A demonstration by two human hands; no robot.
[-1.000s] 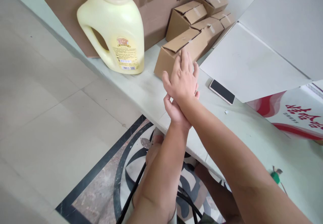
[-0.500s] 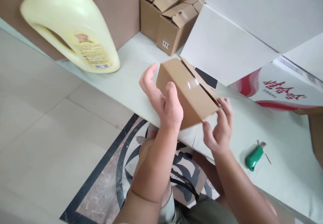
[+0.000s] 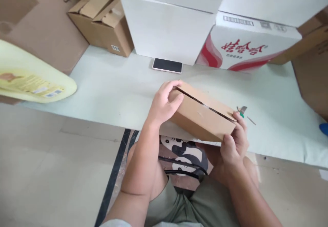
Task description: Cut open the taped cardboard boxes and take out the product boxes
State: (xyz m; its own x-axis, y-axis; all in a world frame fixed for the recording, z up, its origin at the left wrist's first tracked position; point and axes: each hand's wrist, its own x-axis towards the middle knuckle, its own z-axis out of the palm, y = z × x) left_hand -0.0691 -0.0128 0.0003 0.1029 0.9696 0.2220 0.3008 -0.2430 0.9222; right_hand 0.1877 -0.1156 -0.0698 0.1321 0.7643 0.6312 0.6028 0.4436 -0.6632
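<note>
I hold a small brown cardboard box (image 3: 202,116) at the near edge of the pale table (image 3: 115,90), tilted with its flap seam facing up. My left hand (image 3: 164,104) grips the box's left end, fingers curled over its top corner. My right hand (image 3: 234,141) clasps the right end from below, fingertips on the upper edge. Just behind that end lies a green-handled cutter (image 3: 242,112), mostly hidden by the box.
A black phone (image 3: 167,65) lies behind the box. White boxes (image 3: 166,32) and a red-printed carton (image 3: 243,46) stand at the back, small brown cartons (image 3: 102,18) at the back left. A pale yellow jug (image 3: 30,80) sits at the left, a large brown box (image 3: 312,70) at the right.
Both hands have brought the small box from the back left row to the table's near edge. My view has swung to the right, so the jug has slid off to the left.
</note>
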